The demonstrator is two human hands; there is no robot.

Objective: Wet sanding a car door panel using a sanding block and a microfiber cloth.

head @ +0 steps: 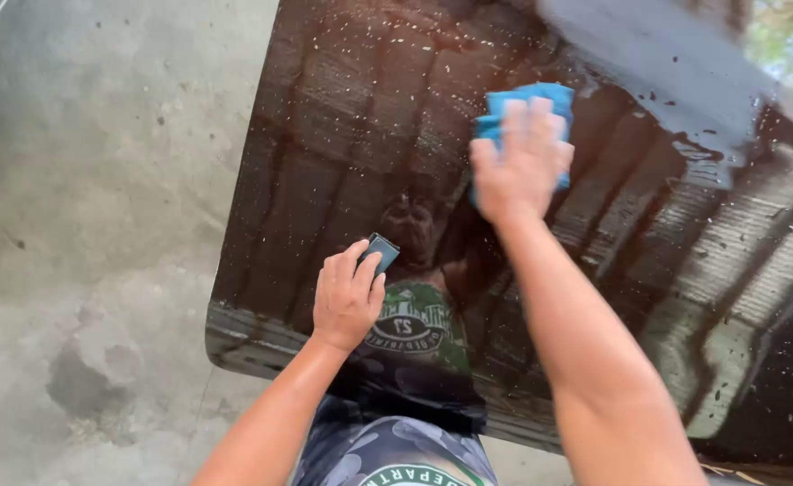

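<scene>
Two hands: right hand presses one blue cloth, left hand one block.

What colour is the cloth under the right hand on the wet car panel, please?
The cloth under the right hand is bright blue, as the head view shows.

Right hand is showing motion blur and covering most of the blue cloth. Left hand is hiding most of a small dark block; its kind is unclear. Glossy black car panel is running past the top and right edges.
</scene>
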